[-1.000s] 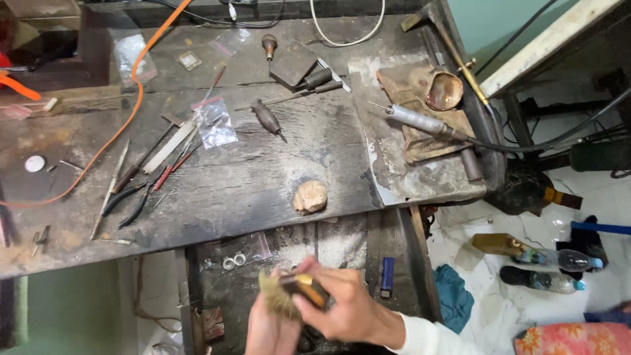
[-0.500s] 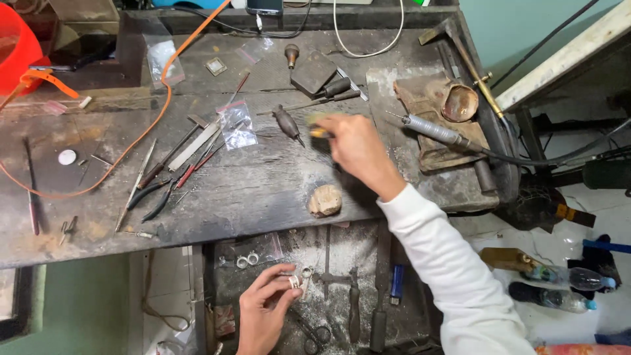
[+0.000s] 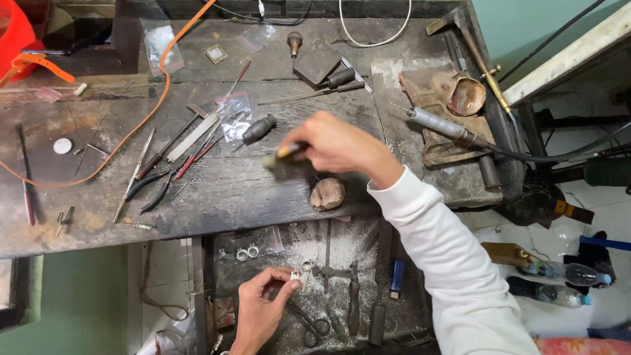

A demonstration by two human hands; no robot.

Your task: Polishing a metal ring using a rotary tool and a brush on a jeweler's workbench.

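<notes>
A dark, scarred wooden table (image 3: 217, 190) is filling most of the view, with a dusty lower tray (image 3: 342, 243) sitting under its near edge and a pale floor lying off to the side.

The right hand (image 3: 338, 146) is reaching out over the table, closed around a small brush (image 3: 284, 158) whose blurred bristle end is sticking out past the fingers, close above the wood. Just below that hand a rounded brownish lump (image 3: 327, 193) is resting on the table edge. Just beyond the brush tip, a dark-handled tool (image 3: 259, 128) is lying beside a small clear plastic bag (image 3: 234, 115), and farther out past them files and pliers (image 3: 158, 174) are lying spread in a fan. On the other side of the right hand, a metal handpiece (image 3: 437, 123) with a black cable is lying near a copper-coloured dish (image 3: 466, 97).

The left hand (image 3: 259, 309) is hovering low over the tray, its fingertips pinching a small silvery piece (image 3: 301, 275). Two metal rings (image 3: 246, 252) are lying just beyond it, scissors (image 3: 312, 323) are lying right beside it, and a blue lighter (image 3: 396, 275) is lying farther off toward the sleeve.
</notes>
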